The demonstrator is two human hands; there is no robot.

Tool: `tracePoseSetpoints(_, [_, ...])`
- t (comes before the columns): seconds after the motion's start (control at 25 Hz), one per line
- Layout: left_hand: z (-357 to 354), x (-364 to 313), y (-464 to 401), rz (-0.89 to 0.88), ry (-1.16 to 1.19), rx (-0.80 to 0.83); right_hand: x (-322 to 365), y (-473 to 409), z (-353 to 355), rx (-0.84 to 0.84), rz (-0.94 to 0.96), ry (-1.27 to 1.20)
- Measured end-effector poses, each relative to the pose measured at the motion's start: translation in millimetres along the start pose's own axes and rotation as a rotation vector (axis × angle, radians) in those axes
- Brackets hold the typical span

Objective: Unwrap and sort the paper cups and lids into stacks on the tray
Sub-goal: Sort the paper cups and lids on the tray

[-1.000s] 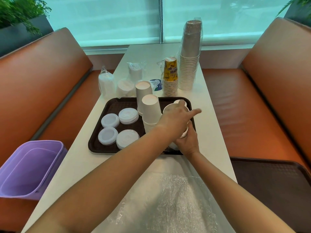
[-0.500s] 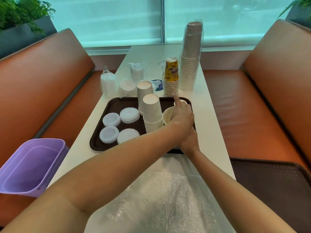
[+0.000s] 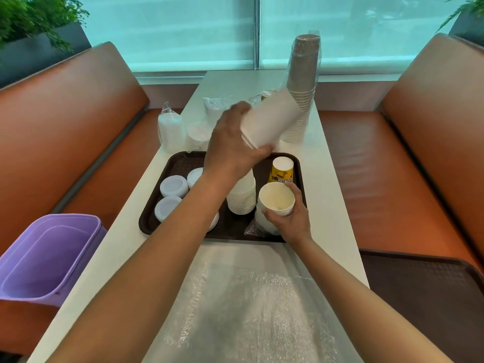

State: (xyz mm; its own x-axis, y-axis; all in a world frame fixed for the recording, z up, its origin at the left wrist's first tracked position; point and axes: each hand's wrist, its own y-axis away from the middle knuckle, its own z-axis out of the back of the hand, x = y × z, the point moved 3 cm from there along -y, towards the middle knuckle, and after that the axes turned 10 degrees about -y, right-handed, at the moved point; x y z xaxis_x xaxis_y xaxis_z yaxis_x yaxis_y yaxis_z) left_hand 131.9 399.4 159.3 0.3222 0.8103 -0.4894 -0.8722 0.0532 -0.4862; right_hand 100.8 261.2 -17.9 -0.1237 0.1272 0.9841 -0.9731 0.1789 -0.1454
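Observation:
My left hand (image 3: pixel 230 153) grips a white paper cup (image 3: pixel 272 119), blurred and tilted, lifted above the far side of the brown tray (image 3: pixel 146 221). My right hand (image 3: pixel 290 221) holds a stack of white cups (image 3: pixel 276 199) by its rim, mouth up, at the tray's front right corner, with a scrap of plastic wrap at its base. An upside-down stack of white cups (image 3: pixel 242 195) stands in the tray's middle. A yellow cup (image 3: pixel 282 170) stands upside down behind the held stack. White lids (image 3: pixel 174 186) lie on the tray's left half, partly under my left forearm.
A tall plastic-wrapped cup stack (image 3: pixel 301 87) and wrapped packs of lids (image 3: pixel 170 129) stand behind the tray. A plastic sheet (image 3: pixel 248 297) covers the near table. A purple bin (image 3: pixel 44 258) sits on the left seat and a second brown tray (image 3: pixel 424 292) on the right seat.
My left hand has risen from the stack in my right hand, carrying a white cup up and away toward the back. My right hand keeps its hold on the stack.

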Motion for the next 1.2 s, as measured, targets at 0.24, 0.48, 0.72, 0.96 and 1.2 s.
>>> tracePoseSetpoints(0.24, [-57,57,14,0.340,0.249,-0.024,2,0,0,-0.011,-0.016,0.017])
tracePoseSetpoints(0.48, [-98,95,46,0.493,0.233,0.216,0,-1,-1,-0.003,-0.006,0.012])
tracePoseSetpoints(0.72, [-80,41,65,-0.207,-0.148,-0.354,-7,0,1,-0.015,-0.018,-0.005])
tracePoseSetpoints(0.96, [-104,0,71,-0.306,-0.516,0.620,-17,-3,3,-0.011,-0.040,0.089])
tracePoseSetpoints(1.2, [-96,-8,72,-0.277,-0.541,0.709,-12,1,3,-0.038,-0.056,0.141])
